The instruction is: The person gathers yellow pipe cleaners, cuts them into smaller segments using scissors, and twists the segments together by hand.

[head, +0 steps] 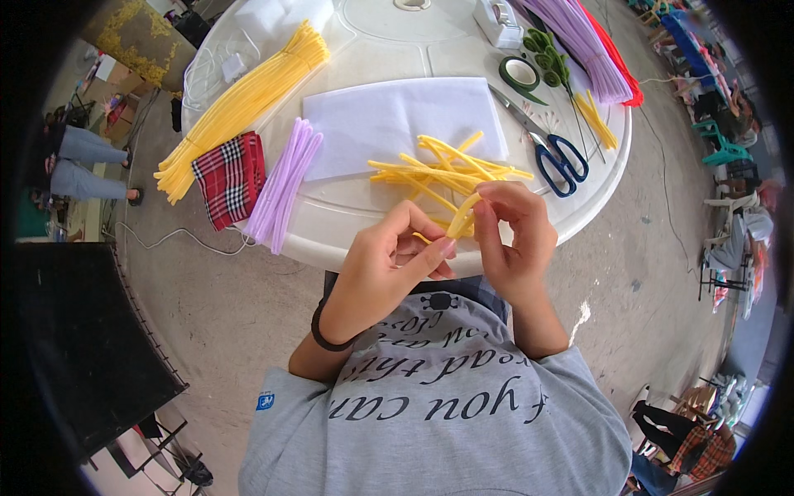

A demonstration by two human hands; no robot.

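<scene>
Between my two hands is a bent yellow pipe cleaner (462,214). My left hand (397,254) pinches its lower end with thumb and fingers, and my right hand (512,229) pinches its upper end. Just beyond them, a loose pile of short yellow pipe cleaners (434,170) lies partly on a white sheet (397,118). Blue-handled scissors (546,146) lie to the right, near a roll of green floral tape (520,74) and green coiled pieces on wire stems (549,59). On the left are a lilac pipe cleaner bundle (286,186) and a folded red plaid cloth (231,180).
The round white plastic table (384,56) also holds a long yellow bundle (242,111), a tape dispenser (499,25), lilac stems (589,56), red stems (631,87) and a small yellow bundle (595,121). A white cord (180,234) runs along the floor. Other people are at both sides.
</scene>
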